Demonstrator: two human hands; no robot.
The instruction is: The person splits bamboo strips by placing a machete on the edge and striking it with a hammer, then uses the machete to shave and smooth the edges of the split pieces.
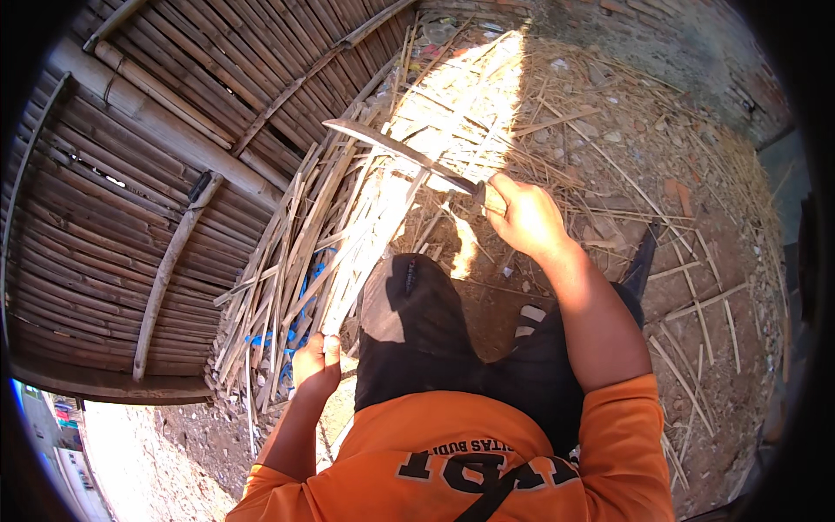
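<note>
your right grip [526, 215] clasps the wooden handle [494, 201] of a curved metal machete [403, 150], which extends left; your left grip [317, 364] curls at pale bamboo strips [300, 239], its hold unclear.

A wall of narrow brown bamboo slats [96, 209] rises along the left edge of the floor [735, 418], its rows crossed by a thick bamboo beam [143, 109] and a paler, thinner pole [165, 278]; specks of daylight show through small gaps. Beyond the floor's far right corner stands a weathered brick wall [722, 65], partly grey and patchy. The floor is bare brown earth, strewn with small stones. A harsh patch of sunlight [478, 87] whitens its far edge, while the rest lies in shade. Sunlit ground [143, 448] glares at the near left corner.
</note>
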